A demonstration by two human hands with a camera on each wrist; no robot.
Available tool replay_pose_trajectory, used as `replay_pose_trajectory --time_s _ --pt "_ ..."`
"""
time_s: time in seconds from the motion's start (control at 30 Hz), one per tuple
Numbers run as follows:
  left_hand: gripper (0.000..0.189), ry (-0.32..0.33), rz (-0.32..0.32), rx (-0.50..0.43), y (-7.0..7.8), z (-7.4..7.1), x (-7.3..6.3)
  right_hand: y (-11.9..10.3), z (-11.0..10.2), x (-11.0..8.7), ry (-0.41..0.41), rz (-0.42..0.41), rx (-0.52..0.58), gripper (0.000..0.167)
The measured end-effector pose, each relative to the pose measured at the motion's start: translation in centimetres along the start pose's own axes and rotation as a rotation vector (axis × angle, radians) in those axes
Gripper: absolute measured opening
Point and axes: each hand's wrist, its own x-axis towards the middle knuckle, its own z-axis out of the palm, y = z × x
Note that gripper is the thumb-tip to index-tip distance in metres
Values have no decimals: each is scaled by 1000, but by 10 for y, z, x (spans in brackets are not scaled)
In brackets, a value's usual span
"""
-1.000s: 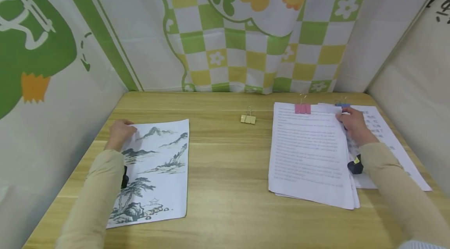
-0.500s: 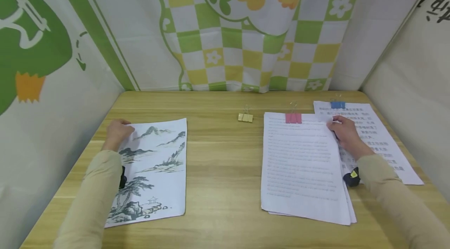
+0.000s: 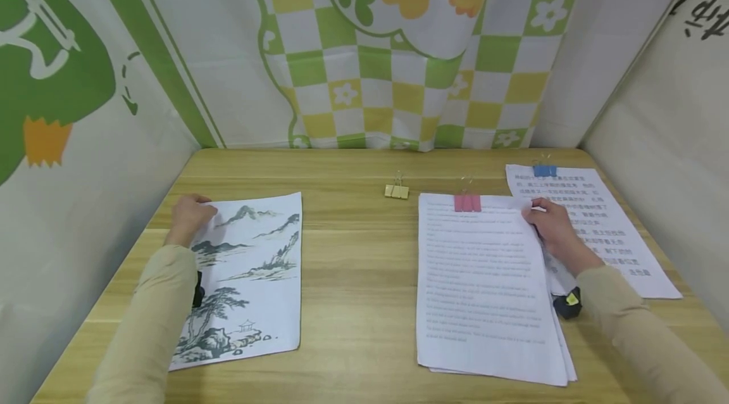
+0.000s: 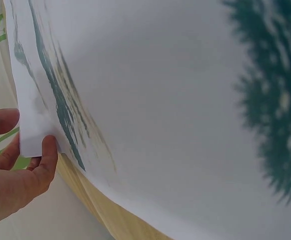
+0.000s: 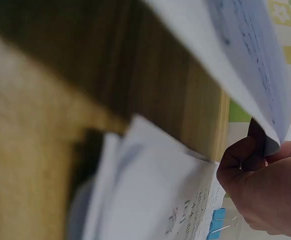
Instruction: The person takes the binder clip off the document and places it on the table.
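Note:
In the head view, my left hand (image 3: 190, 217) pinches the upper left corner of a sheet with an ink landscape painting (image 3: 250, 284), lying at the left of the table. The left wrist view shows that hand's thumb and fingers at the paper's corner. My right hand (image 3: 555, 230) grips the upper right corner of a stack of printed papers (image 3: 478, 290). A pink binder clip (image 3: 467, 203) sits on that stack's top edge. In the right wrist view, the held paper (image 5: 258, 65) is bent between thumb and fingers. Its lower sheets fan out slightly.
A yellow binder clip (image 3: 396, 191) stands on the wooden table (image 3: 359, 303) between the papers. At the right lies another printed stack (image 3: 615, 227) with a blue binder clip (image 3: 545, 170), partly covered by the held papers. Fabric curtains (image 3: 393, 75) surround the back and sides.
My right hand has drawn the pink-clipped papers toward me and a little left, uncovering more of the blue-clipped stack. My left hand and the painting sheet have stayed in place.

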Motion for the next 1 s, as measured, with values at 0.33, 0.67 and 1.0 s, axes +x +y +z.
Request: replay_pose_trajectory --time_s 0.33,0.67,1.0 --pt "50 -19 10 27 5 -3 -5 3 8 -8 -21 15 -37 40" --pt "60 0 91 54 9 -2 -9 1 13 -9 -38 2 -39 42" --pt "53 45 184 -75 45 21 -27 -2 16 -12 -68 -8 -23 41"
